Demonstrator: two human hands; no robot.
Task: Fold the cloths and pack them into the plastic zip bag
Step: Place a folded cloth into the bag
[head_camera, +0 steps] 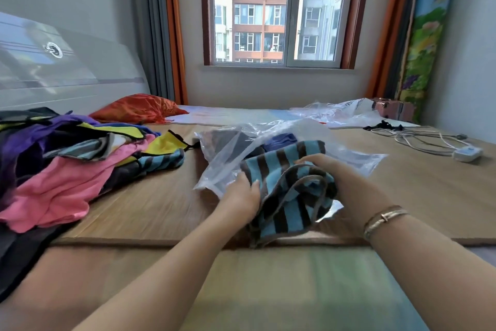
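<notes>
A clear plastic zip bag (228, 153) lies on the wooden board with dark and purple cloths inside it. A blue and brown striped cloth (287, 196) sits bunched at the bag's mouth, partly inside it. My left hand (241, 196) grips the near edge of the bag beside the striped cloth. My right hand (335, 180) lies over the striped cloth, fingers curled on it. A heap of loose cloths (67, 164), pink, purple, yellow and striped, lies at the left.
The wooden board (150, 201) covers the bed. An orange pillow (137, 109) lies at the back left. More clear plastic bags (338, 113) lie at the back right, next to a white cable with a plug (456, 150). The headboard stands at the left.
</notes>
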